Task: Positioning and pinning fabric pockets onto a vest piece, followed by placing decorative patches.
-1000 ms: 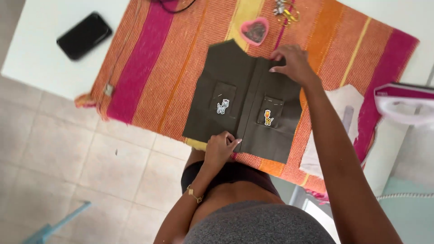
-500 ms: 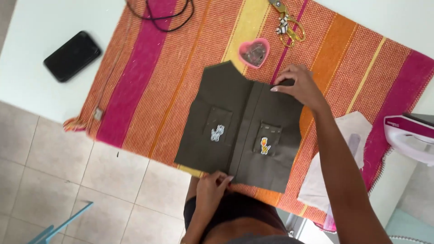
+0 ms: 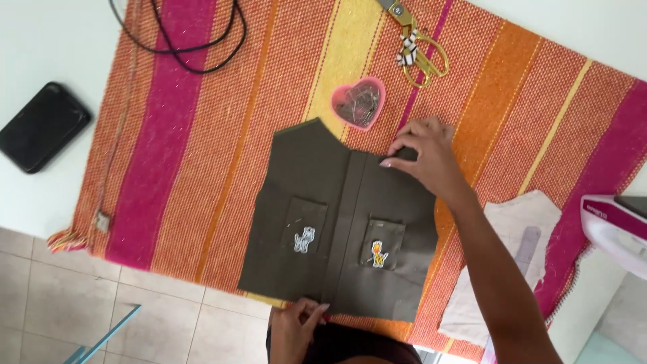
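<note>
Item: small olive-green vest, laid flat on a striped woven mat of orange, pink and yellow bands that covers the middle of the white counter; its hem lies at the counter's near edge, its neckline points toward the far edge. Two chest pockets, each bearing a small animal patch: a pale one on the pocket toward the counter's left edge, a yellow one on the other. Right hand: fingers bent down onto the vest's upper front edge beside the central placket, grip pinching the fabric there. Left hand: at the near edge, fingertips closed on the hem at the bottom of the placket. Adjacent on the mat: pink heart-shaped dish of pins, just beyond the neckline; gold-handled scissors, near the far edge; black cord, looped at the far left of the mat. Off the mat: black phone, on bare counter toward the left edge. Toward the right edge: white paper pattern piece, partly under the right forearm; a white and pink appliance, only partly in view. Tiled floor shows below the near edge.
</note>
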